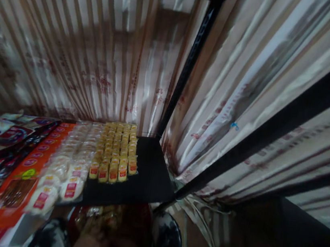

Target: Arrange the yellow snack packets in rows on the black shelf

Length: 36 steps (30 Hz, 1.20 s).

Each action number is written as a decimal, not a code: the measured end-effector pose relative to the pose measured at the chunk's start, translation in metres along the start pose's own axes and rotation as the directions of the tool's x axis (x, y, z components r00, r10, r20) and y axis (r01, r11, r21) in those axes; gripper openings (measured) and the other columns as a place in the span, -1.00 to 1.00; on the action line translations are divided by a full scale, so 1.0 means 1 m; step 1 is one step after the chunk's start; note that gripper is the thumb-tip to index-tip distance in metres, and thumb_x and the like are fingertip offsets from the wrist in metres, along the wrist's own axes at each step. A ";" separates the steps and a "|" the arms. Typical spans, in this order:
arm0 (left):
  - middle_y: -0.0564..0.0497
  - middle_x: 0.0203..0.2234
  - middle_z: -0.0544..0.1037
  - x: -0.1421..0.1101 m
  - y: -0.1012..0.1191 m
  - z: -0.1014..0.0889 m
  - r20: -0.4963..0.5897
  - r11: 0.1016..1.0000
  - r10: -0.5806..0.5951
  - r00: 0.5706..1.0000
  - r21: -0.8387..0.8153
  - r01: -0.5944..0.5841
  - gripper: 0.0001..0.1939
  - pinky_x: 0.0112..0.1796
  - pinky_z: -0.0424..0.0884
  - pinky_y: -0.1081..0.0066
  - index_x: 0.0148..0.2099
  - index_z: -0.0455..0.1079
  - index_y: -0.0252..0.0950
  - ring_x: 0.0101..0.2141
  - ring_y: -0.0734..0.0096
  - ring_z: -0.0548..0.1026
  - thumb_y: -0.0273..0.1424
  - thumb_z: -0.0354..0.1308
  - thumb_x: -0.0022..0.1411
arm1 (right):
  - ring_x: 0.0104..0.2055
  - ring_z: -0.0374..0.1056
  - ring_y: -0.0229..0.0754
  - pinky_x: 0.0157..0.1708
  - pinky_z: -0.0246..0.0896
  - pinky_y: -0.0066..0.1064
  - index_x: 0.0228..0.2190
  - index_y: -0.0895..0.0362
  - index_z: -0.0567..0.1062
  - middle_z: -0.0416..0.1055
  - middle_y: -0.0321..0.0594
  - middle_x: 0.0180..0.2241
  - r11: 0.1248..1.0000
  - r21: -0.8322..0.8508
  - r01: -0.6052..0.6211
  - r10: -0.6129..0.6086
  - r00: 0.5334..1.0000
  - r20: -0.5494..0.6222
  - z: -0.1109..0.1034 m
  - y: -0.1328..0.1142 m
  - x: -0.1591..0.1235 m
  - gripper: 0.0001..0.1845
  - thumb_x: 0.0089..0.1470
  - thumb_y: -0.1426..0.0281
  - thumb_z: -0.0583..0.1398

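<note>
On the black shelf [153, 178] lie yellow packets [115, 153]; below, our dim hands [89, 246] are near wrapped packets [112, 215], and we cannot tell their grip.

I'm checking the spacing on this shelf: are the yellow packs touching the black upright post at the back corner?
Apart. The head view shows a bare strip of black shelf between the yellow packs and the black post.

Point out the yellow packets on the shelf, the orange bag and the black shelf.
Yellow packets [115, 153]: head view, on a packet midway in the rows.
Orange bag [21, 171]: head view, on its orange front.
Black shelf [153, 172]: head view, on its top, right of the packets.
</note>
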State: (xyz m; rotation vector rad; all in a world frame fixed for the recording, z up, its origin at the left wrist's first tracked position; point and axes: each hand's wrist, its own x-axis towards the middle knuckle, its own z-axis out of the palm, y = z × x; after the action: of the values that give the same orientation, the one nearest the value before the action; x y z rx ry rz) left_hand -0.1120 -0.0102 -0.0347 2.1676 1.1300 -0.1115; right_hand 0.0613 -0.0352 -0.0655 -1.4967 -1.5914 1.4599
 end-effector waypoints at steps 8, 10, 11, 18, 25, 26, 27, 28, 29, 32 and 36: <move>0.02 -0.04 0.45 0.008 0.049 -0.056 -0.093 0.980 0.194 0.977 0.061 -0.189 -0.54 0.04 0.24 0.24 0.00 0.36 0.01 -0.01 0.24 0.35 -0.52 0.04 0.07 | -0.24 0.41 -0.04 -0.20 0.29 -0.20 -0.34 -0.05 0.56 0.52 -0.23 -0.34 0.992 0.015 0.128 -0.127 0.989 -0.082 -0.041 -0.030 -0.022 -0.74 -0.07 0.24 0.12; 0.01 0.06 0.36 0.011 0.057 -0.069 -0.167 0.971 0.235 0.957 0.073 -0.226 -0.47 0.09 0.19 0.21 0.07 0.30 -0.02 0.04 0.24 0.32 -0.56 0.00 0.07 | -0.18 0.39 -0.05 -0.11 0.25 -0.20 -0.28 0.00 0.54 0.51 -0.18 -0.25 0.987 0.039 0.154 -0.147 0.979 -0.142 -0.050 -0.038 -0.020 -0.73 -0.04 0.27 0.12; -0.01 0.15 0.26 0.014 0.059 -0.073 -0.220 0.974 0.225 0.949 0.065 -0.216 -0.44 0.09 0.21 0.21 0.11 0.26 -0.04 0.06 0.22 0.30 -0.57 -0.01 0.07 | -0.16 0.39 -0.05 -0.09 0.24 -0.19 -0.26 0.04 0.53 0.50 -0.16 -0.22 0.983 0.079 0.166 -0.150 0.973 -0.175 -0.054 -0.041 -0.018 -0.72 -0.04 0.27 0.14; -0.14 0.24 0.06 0.033 0.062 -0.062 -0.585 0.971 0.023 0.811 -0.181 -0.158 -0.44 0.09 0.25 0.21 0.24 0.06 -0.25 0.14 0.21 0.22 -0.47 -0.09 0.17 | -0.29 0.44 -0.09 -0.19 0.32 -0.22 -0.33 0.13 0.47 0.52 -0.11 -0.33 0.893 0.386 0.232 -0.065 0.914 -0.400 -0.075 -0.049 0.020 -0.63 -0.23 0.21 0.30; -0.21 0.20 0.14 0.061 0.069 -0.045 -0.590 0.898 -0.074 0.804 -0.389 -0.203 -0.43 0.13 0.20 0.20 0.23 0.05 -0.41 0.12 0.26 0.26 -0.51 -0.15 0.14 | -0.27 0.43 -0.11 -0.17 0.32 -0.26 -0.36 0.13 0.50 0.51 -0.17 -0.34 0.943 0.226 0.246 -0.055 0.781 -0.622 -0.086 -0.046 0.068 -0.68 -0.23 0.25 0.25; -0.19 0.21 0.13 0.066 0.070 -0.045 -0.592 0.899 -0.074 0.803 -0.388 -0.204 -0.42 0.16 0.15 0.20 0.24 0.05 -0.41 0.16 0.27 0.19 -0.52 -0.15 0.14 | -0.26 0.43 -0.11 -0.16 0.32 -0.26 -0.35 0.12 0.51 0.51 -0.18 -0.34 0.953 0.184 0.241 -0.069 0.762 -0.644 -0.087 -0.045 0.072 -0.68 -0.22 0.25 0.25; -0.17 0.22 0.13 0.070 0.071 -0.045 -0.590 0.901 -0.073 0.804 -0.385 -0.201 -0.41 0.18 0.10 0.20 0.24 0.05 -0.41 0.19 0.29 0.14 -0.53 -0.15 0.13 | -0.26 0.42 -0.10 -0.15 0.31 -0.26 -0.34 0.12 0.52 0.51 -0.18 -0.34 0.962 0.141 0.233 -0.083 0.743 -0.664 -0.088 -0.045 0.076 -0.68 -0.21 0.25 0.24; -0.16 0.22 0.13 0.073 0.072 -0.045 -0.585 0.903 -0.074 0.808 -0.383 -0.194 -0.41 0.19 0.07 0.22 0.23 0.06 -0.41 0.20 0.30 0.11 -0.54 -0.15 0.12 | -0.26 0.42 -0.10 -0.15 0.30 -0.25 -0.32 0.12 0.52 0.51 -0.18 -0.35 0.971 0.097 0.220 -0.097 0.728 -0.679 -0.090 -0.045 0.079 -0.67 -0.19 0.25 0.23; -0.15 0.22 0.13 0.076 0.074 -0.046 -0.578 0.905 -0.077 0.813 -0.382 -0.186 -0.40 0.21 0.04 0.23 0.23 0.07 -0.42 0.21 0.32 0.08 -0.55 -0.15 0.10 | -0.27 0.42 -0.10 -0.16 0.30 -0.25 -0.31 0.13 0.53 0.51 -0.18 -0.35 0.977 0.056 0.204 -0.110 0.715 -0.690 -0.091 -0.045 0.082 -0.67 -0.18 0.25 0.22; -0.12 0.24 0.10 0.083 0.076 -0.051 -0.566 0.905 -0.083 0.820 -0.387 -0.176 -0.38 0.22 0.01 0.27 0.24 0.08 -0.41 0.22 0.34 0.06 -0.57 -0.13 0.08 | -0.30 0.41 -0.11 -0.18 0.30 -0.27 -0.29 0.15 0.54 0.50 -0.16 -0.36 0.987 -0.034 0.155 -0.132 0.679 -0.722 -0.094 -0.048 0.088 -0.66 -0.14 0.26 0.19; -0.11 0.24 0.10 0.089 0.073 -0.053 -0.574 0.911 -0.097 0.813 -0.381 -0.160 -0.36 0.21 0.01 0.28 0.23 0.09 -0.40 0.22 0.35 0.06 -0.60 -0.13 0.05 | -0.27 0.38 -0.12 -0.17 0.28 -0.28 -0.24 0.15 0.53 0.49 -0.16 -0.33 0.985 -0.132 0.114 -0.174 0.684 -0.708 -0.095 -0.052 0.095 -0.65 -0.08 0.28 0.15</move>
State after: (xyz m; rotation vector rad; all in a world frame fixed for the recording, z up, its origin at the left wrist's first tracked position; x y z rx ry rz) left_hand -0.0140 0.0555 0.0119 1.8622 1.2940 0.8029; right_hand 0.1014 0.0945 -0.0181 -1.6526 -1.2236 0.5739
